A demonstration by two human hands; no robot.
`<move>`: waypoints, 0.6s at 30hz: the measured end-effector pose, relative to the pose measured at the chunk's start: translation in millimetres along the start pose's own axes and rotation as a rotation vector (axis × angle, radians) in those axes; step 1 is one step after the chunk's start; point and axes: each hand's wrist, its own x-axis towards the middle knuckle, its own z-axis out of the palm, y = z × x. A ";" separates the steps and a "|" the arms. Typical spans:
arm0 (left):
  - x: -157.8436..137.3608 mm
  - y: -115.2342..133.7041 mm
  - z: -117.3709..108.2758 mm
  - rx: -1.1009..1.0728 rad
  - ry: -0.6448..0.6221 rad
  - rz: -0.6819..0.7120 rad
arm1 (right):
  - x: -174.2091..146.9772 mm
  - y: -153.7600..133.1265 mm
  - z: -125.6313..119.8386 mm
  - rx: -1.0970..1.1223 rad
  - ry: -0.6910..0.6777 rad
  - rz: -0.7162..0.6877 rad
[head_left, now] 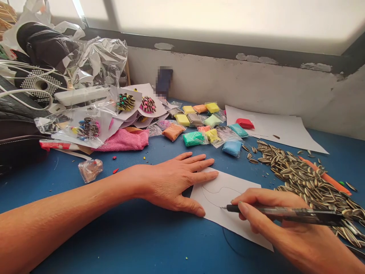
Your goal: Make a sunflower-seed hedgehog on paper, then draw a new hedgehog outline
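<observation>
My left hand [178, 182] lies flat with fingers spread, its thumb and fingertips on the left edge of a small white sheet of paper [225, 180]. In my right hand [273, 217] is a black pen [296, 214], gripped between thumb and fingers. The pen's tip meets the paper near a thin curved line. That line runs from close to the left index finger in a wavy, partly closed outline. Part of the paper's right side is hidden behind the right hand.
A pile of striped sunflower seeds [308, 175] and an orange stick [327, 177] lie right. Behind the paper are several wrapped clay blocks [194, 138] and a larger white sheet [273, 125]. A pink cloth [125, 140], seed-decorated cards [148, 104] and plastic bags [97, 57] crowd the left.
</observation>
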 end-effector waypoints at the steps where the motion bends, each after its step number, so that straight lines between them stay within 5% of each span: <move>1: 0.1 0.0 -0.2 0.002 -0.003 -0.001 | 0.5 -0.3 -0.3 -0.013 0.012 -0.005; 6: 0.1 0.4 -0.5 0.001 -0.010 -0.014 | 5.0 -8.7 -4.2 -0.033 0.031 0.009; 18: 0.7 1.3 -1.1 0.011 -0.028 -0.027 | 1.6 4.6 -16.9 -0.066 -0.224 0.069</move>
